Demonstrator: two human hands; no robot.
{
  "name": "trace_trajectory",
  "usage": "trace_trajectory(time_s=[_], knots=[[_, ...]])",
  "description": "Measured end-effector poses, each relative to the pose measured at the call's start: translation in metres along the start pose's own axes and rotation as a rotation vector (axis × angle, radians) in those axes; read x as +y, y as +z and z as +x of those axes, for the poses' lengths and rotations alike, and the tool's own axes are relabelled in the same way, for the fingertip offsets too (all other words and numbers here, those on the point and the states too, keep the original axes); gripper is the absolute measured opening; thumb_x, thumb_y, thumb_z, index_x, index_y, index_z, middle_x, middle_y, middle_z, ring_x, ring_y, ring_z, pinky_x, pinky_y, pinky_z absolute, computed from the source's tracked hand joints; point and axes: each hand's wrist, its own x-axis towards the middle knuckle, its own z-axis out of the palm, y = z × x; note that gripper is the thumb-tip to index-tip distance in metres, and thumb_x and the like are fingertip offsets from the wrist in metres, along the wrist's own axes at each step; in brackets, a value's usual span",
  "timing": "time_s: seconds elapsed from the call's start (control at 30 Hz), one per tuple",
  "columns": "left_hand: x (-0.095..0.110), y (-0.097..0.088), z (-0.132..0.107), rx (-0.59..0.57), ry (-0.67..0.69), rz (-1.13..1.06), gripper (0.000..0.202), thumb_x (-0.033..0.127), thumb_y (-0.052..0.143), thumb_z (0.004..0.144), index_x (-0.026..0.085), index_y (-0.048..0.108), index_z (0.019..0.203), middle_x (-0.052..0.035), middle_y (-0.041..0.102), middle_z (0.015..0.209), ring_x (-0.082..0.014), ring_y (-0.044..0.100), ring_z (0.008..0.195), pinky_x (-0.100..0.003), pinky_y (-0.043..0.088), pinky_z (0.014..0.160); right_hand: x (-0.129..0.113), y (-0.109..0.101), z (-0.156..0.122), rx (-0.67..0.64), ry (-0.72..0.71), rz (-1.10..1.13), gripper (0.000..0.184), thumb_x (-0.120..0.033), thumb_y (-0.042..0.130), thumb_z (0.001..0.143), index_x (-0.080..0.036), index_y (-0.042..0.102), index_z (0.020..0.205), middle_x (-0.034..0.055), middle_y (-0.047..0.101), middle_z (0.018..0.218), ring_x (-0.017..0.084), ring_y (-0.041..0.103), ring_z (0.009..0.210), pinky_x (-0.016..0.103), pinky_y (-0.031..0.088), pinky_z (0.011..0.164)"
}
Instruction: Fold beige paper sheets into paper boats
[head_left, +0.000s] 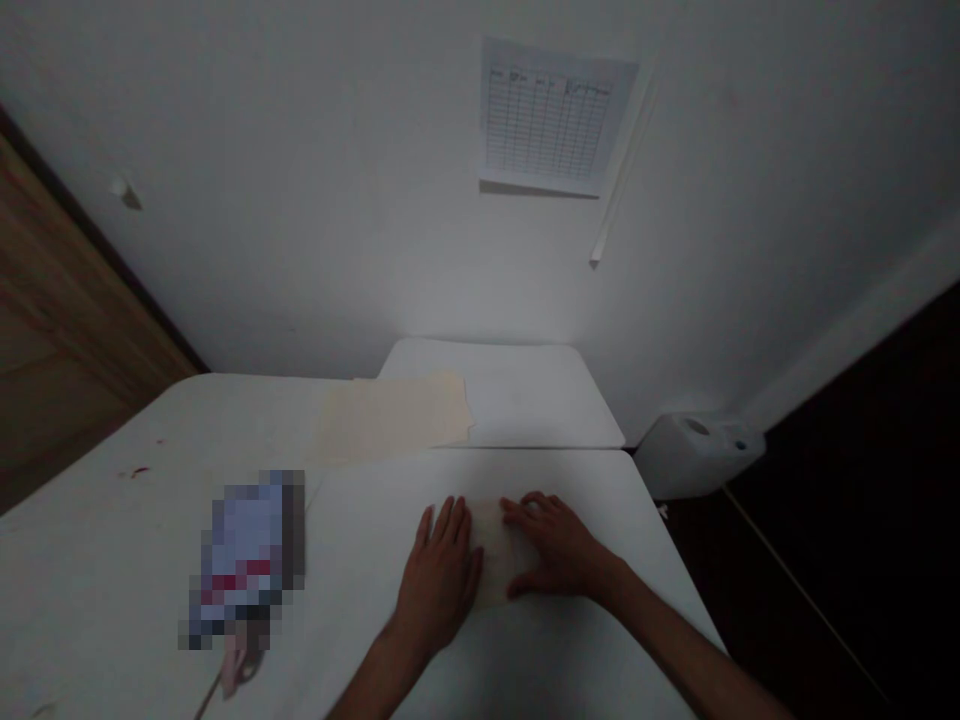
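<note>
Cream sheet (491,568) is lying at six o'clock; left hand (441,572) and right hand (561,550), grips unclenched, are seemingly steadying it, the next move probably calling for even pressure.

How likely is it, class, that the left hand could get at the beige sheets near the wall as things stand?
Probably yes: the left hand lies at the edge of the pale flat piece, fingers pointing wallward, and nothing visible stands between it and the beige sheets.
</note>
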Motion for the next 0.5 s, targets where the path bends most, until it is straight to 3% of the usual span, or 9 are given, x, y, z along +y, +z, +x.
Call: trace_trajectory(time_s=[0.17, 0.33, 0.5], knots=[[0.004, 0.000, 0.012, -0.050, 0.141, -0.121, 0.047, 0.015, 0.043, 0.086, 0.014, 0.050, 0.132, -0.0113, 0.051, 0.139, -0.0248, 0.044, 0.130, -0.043, 0.035, 0.107, 0.001, 0.004, 0.000, -0.005, 0.018, -0.001, 0.097, -0.075, 0.070, 0.058, -0.023, 0.046, 0.136, 0.0088, 0.042, 0.146, 0.034, 0.037, 0.127, 0.049, 0.026, 0.106], [0.007, 0.000, 0.016, -0.077, 0.103, -0.195, 0.052, 0.012, 0.049, 0.080, 0.015, 0.050, 0.132, -0.0115, 0.047, 0.143, -0.0285, 0.044, 0.130, -0.046, 0.035, 0.105, 0.000, 0.003, 0.002, -0.011, 0.010, -0.003, 0.095, -0.072, 0.069, 0.061, -0.023, 0.044, 0.138, 0.0091, 0.048, 0.140, 0.033, 0.038, 0.125, 0.047, 0.027, 0.104], [0.010, -0.001, 0.017, -0.049, 0.090, -0.229, 0.051, 0.014, 0.048, 0.081, 0.016, 0.049, 0.133, -0.0113, 0.046, 0.144, -0.0272, 0.044, 0.129, -0.045, 0.033, 0.105, -0.002, -0.002, 0.008, -0.053, 0.023, -0.021, 0.106, -0.070, 0.070, 0.061, -0.019, 0.032, 0.146, 0.0117, 0.054, 0.134, 0.034, 0.040, 0.121, 0.046, 0.031, 0.100]])
